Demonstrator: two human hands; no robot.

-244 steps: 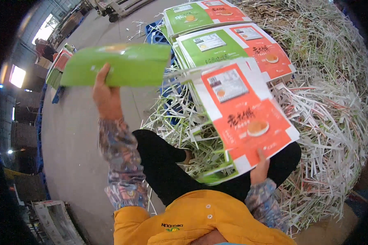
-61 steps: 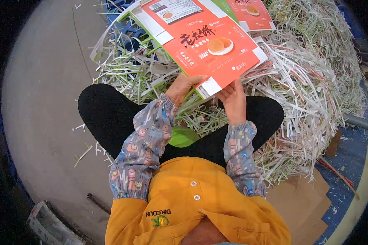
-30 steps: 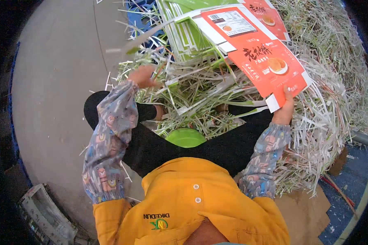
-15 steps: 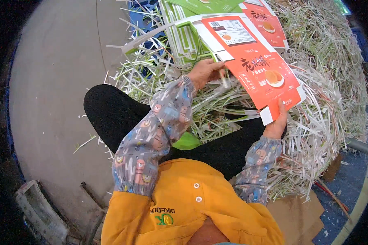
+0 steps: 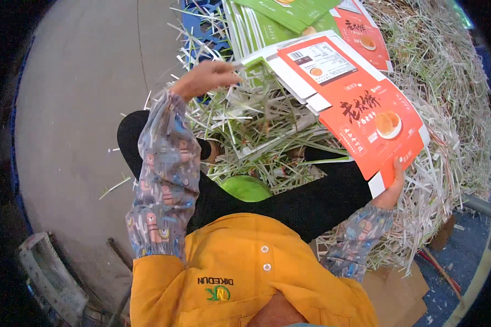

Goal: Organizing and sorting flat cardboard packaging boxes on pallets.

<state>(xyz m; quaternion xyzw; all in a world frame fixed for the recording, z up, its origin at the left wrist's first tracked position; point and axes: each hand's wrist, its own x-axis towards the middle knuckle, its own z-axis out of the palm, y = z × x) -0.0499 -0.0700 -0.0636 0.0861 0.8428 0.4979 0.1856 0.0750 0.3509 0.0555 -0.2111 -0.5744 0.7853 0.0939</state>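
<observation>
My right hand (image 5: 390,188) grips the lower end of a stack of flat orange-red printed carton sheets (image 5: 354,114) with white tabs, thumb on top. The stack tilts over my right knee, its far end near flat green carton sheets (image 5: 267,27). My left hand (image 5: 206,79) is out to the left, fingers together at the end of a pale paper strip (image 5: 253,59) that runs to the far edge of the orange stack. Its exact grip is partly hidden. Below those fingers, some shreds (image 5: 251,103) are blurred.
Shredded paper strips (image 5: 431,60) pile up at right and between my legs. A blue plastic pallet (image 5: 196,22) shows under the green sheets. Another orange carton sheet (image 5: 365,38) lies at the back. A bright green round thing (image 5: 246,188) is between my legs; brown cardboard (image 5: 398,289) is lower right.
My left hand has come off the orange stack's edge and moved left to the paper strip. Shreds beneath it have become blurred. The right hand keeps its hold, shifting slightly right and down.
</observation>
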